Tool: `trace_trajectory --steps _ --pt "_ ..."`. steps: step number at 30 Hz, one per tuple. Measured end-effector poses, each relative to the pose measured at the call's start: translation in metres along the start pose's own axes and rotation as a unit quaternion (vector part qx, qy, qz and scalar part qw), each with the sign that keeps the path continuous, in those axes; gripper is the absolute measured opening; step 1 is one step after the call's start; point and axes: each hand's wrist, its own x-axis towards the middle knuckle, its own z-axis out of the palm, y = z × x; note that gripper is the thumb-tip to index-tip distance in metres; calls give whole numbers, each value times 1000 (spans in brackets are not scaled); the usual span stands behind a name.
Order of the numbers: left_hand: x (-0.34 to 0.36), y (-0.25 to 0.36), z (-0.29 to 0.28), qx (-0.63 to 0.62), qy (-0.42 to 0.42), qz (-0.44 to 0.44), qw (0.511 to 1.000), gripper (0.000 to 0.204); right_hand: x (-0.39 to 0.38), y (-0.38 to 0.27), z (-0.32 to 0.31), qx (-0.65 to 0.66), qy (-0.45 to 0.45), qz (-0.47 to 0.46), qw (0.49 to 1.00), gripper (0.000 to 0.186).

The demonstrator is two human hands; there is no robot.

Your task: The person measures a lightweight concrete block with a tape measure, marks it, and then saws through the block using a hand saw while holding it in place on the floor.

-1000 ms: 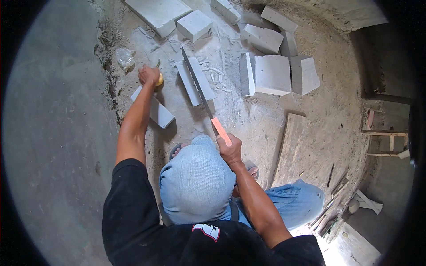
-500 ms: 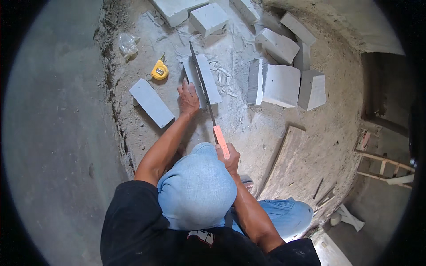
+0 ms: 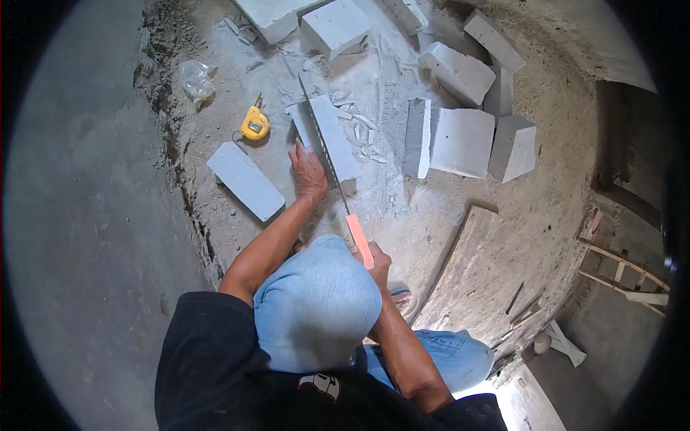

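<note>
A hand saw (image 3: 359,241) with an orange handle and a long dark toothed blade lies across a pale grey block (image 3: 335,140) on the ground. My right hand (image 3: 379,264) is closed around the saw's handle, near my bent knee. On the left side of the same block, my left hand (image 3: 309,174) presses with its fingers stretched along the edge. The blade runs lengthwise over the block, just right of those fingers. How deep it sits in the block I cannot tell. Another cut block (image 3: 246,182) rests left of my left forearm.
A yellow tape measure (image 3: 255,124) and a clear plastic bag (image 3: 196,81) lie at the left. Several pale blocks (image 3: 461,142) stand at the back and right, with thin offcuts (image 3: 369,152) beside the worked block. A wooden board (image 3: 460,262) lies right of my knee.
My right hand has drawn the saw slightly back toward me, and its tip sits lower over the block. My left hand stays on the block; the whole view has shifted a little.
</note>
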Motion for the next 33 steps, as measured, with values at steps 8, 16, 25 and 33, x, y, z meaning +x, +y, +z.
trace_trajectory --steps 8,16,25,33 --pt "-3 -2 4 15 8 24 1000 51 3 7 -6 29 -11 71 997 23" --pt "1 6 5 22 -10 -10 1000 53 12 -6 -6 -51 -12 -48 998 19" --pt "2 -16 5 102 15 62 993 48 5 -5 10 -29 0 -52 998 22" --pt "-3 5 8 30 15 -2 999 47 25 -30 -1 -82 6 -50 995 23"
